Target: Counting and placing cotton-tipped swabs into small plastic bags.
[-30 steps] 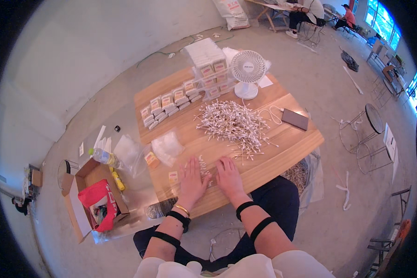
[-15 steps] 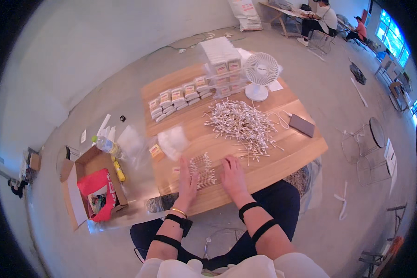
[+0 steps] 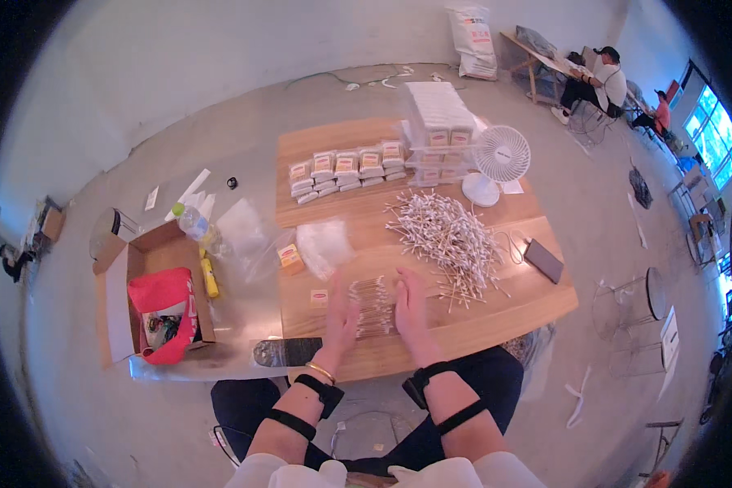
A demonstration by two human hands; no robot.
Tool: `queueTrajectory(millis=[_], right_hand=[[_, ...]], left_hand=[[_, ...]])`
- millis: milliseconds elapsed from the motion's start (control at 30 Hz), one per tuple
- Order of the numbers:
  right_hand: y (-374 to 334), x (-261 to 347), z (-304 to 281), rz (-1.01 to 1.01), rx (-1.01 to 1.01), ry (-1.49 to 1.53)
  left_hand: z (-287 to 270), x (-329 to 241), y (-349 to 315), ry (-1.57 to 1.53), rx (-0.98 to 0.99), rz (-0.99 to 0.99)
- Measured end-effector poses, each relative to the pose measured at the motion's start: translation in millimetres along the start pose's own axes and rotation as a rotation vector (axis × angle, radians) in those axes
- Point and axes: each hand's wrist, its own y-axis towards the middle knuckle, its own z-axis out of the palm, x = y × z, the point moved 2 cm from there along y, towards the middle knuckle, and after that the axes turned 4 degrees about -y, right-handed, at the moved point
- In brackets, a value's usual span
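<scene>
Cotton swabs (image 3: 372, 307), white-tipped, aligned, are flanked by the left hand (image 3: 342, 315) and right hand (image 3: 411, 307), both open, on a brown wooden table (image 3: 496, 322) with grey floor (image 3: 573, 211) beyond

The window (image 3: 716, 137) glares blue at right, amid dark, bending edges.

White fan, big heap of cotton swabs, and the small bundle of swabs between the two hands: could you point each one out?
White fan (image 3: 501, 154): head view, middle of its round grille.
Swab heap (image 3: 446, 242): head view, middle of the pile.
Small swab bundle (image 3: 372, 307): head view, middle of the sticks.
</scene>
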Motion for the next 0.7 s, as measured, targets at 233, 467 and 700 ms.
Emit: queueTrajectory(millis=[233, 467, 700], right_hand=[[12.2, -8.0, 44.0, -0.032, 0.224, -0.031], [1.2, -5.5, 36.1, -0.004, 0.168, 0.187], [-37.2, 13.2, 7.4, 0.032, 0.166, 0.103]], left_hand=[[25.5, -11.6, 10.6, 0.150, 0.029, -0.026], [23.1, 1.8, 3.6, -0.090, -0.027, -0.023], [21.2, -21.9, -26.2, -0.078, 0.006, -0.010]])
